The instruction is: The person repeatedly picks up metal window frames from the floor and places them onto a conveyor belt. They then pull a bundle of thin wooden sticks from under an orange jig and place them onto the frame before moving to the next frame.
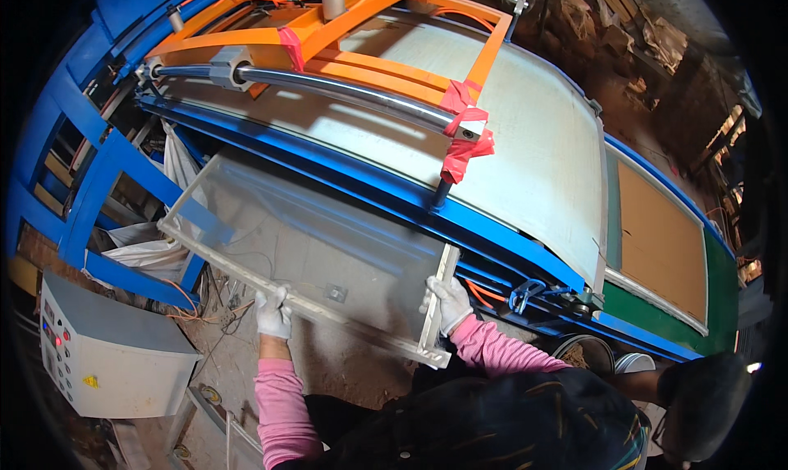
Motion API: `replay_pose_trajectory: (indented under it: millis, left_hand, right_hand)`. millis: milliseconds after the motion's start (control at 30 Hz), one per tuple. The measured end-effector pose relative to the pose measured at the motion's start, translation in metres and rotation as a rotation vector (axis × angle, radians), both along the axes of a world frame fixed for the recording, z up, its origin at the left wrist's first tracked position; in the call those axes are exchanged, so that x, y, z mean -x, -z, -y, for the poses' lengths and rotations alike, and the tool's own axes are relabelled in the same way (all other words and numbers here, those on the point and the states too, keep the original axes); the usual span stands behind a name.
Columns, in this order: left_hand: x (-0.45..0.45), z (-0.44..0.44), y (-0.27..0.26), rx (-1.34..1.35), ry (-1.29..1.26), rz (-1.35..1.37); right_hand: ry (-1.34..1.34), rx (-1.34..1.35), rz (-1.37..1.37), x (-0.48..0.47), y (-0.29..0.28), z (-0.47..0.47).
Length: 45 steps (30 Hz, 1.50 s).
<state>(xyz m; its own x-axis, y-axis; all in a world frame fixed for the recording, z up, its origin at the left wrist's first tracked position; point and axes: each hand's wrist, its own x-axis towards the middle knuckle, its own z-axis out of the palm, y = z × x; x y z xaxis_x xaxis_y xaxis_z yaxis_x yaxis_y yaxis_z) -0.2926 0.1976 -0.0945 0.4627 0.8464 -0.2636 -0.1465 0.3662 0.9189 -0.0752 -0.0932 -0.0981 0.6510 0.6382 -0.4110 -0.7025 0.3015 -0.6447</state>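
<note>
A large see-through framed panel (332, 254) hangs tilted in front of me, with pale bars along its near and right edges. I can see the floor through it; whether it is glass, film or fine mesh is not settled. My left hand (274, 313), in a white glove, grips the long near bar (351, 319). On the short right bar (448, 264) my right hand (452, 304) is closed, also gloved in white. The far edge of the panel lies close to the blue side rail (345, 190) of a machine; I cannot tell whether they touch.
Above the pale machine bed (535, 150) stands an orange frame (381, 63) with a steel shaft (351, 97). A grey control cabinet (129, 353) is at left, beside blue framework (92, 193). A brown board (662, 242) lies at right. Another person (702, 402) is close at lower right.
</note>
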Motion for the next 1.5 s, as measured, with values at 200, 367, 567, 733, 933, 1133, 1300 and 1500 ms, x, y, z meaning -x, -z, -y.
replay_pose_trajectory:
  millis: [200, 367, 567, 733, 933, 1133, 1300, 1500]
  left_hand:
    - [-0.073, -0.015, 0.008, 0.055, 0.022, 0.017]
    - [-0.152, -0.016, 0.024, 0.084, 0.075, -0.083]
    - [-0.244, -0.012, 0.040, 0.073, 0.238, -0.066]
    - [-0.307, -0.034, 0.077, 0.191, 0.343, -0.061]
    - [-0.264, 0.013, 0.115, 0.144, 0.454, -0.197]
    - [-0.157, 0.005, 0.156, 0.226, 0.375, -0.436]
    - [-0.133, -0.007, 0.167, 0.225, 0.312, -0.525]
    - [-0.190, -0.036, 0.113, 0.062, 0.347, -0.464]
  right_hand:
    - [0.268, 0.062, -0.106, -0.023, 0.012, 0.027]
    - [0.067, 0.457, 0.625, 0.006, 0.036, 0.097]
    - [0.031, 1.044, 0.801, -0.002, 0.037, 0.061]
    - [0.025, 1.010, 0.829, -0.009, 0.050, 0.060]
    - [-0.040, 0.944, 0.616, -0.015, 0.051, 0.060]
    - [-0.129, 0.898, 0.523, -0.027, 0.049, 0.066]
    - [-0.174, 0.873, 0.443, -0.031, 0.041, 0.066]
    - [-0.131, 0.785, 0.607, -0.021, 0.032, 0.061]
